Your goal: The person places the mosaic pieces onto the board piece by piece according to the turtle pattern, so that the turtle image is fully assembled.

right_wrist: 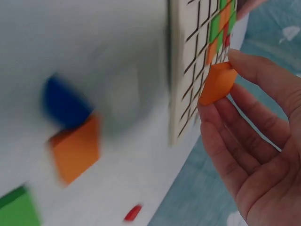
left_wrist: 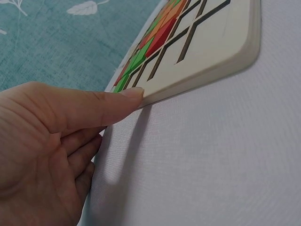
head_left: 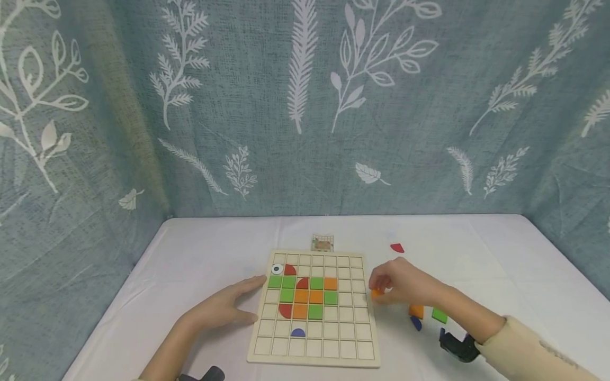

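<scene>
A pale gridded board [head_left: 314,362] lies on the white table. Set into its cells are green squares [head_left: 316,312], orange squares [head_left: 300,311], red quarter circles [head_left: 285,310], a blue half circle [head_left: 298,333] and a white eye piece [head_left: 277,269]. My left hand [head_left: 221,307] touches the board's left edge with thumb and forefinger, its fingers fairly straight. Just off the right edge, my right hand [head_left: 405,283] pinches an orange square tile [right_wrist: 218,84] between thumb and fingertips, held above the table.
Right of the board lie a loose orange tile [head_left: 416,311], a blue piece [head_left: 416,323] and a green tile [head_left: 439,316], partly near my forearm. Farther back is a red piece [head_left: 397,247]. A small picture card [head_left: 322,243] sits behind the board, before a patterned curtain [head_left: 267,106].
</scene>
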A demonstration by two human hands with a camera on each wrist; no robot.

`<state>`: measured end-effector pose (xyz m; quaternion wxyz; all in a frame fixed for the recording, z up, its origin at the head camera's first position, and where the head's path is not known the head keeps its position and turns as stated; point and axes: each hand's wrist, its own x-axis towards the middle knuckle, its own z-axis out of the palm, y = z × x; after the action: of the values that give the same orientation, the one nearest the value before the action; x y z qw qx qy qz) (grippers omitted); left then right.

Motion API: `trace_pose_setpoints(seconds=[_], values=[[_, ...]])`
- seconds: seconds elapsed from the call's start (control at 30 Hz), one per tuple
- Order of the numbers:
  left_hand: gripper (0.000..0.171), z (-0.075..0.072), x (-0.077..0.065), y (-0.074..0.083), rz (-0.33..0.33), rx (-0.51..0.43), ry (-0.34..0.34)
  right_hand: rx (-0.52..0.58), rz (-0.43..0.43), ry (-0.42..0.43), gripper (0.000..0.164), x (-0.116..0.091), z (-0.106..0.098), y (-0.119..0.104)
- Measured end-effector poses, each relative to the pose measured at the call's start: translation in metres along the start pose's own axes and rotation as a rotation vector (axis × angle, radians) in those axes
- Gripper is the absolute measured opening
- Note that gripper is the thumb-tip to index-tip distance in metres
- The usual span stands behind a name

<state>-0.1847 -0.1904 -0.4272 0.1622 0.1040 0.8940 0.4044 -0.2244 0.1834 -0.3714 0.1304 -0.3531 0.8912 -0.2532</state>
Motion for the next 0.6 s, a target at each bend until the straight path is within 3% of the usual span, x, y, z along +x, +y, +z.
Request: trace_pose_setpoints(seconds=[0.27, 0.6], values=[[0.080, 0.001, 0.000, 0.000, -0.002, 0.005, 0.002, 0.026, -0.106, -0.029, 0.012, 0.030, 0.016, -0.029], [0.080, 0.000, 0.000, 0.001, -0.005, 0.004, -0.005, 0.013, -0.047, -0.072, 0.013, 0.047, 0.041, -0.050]])
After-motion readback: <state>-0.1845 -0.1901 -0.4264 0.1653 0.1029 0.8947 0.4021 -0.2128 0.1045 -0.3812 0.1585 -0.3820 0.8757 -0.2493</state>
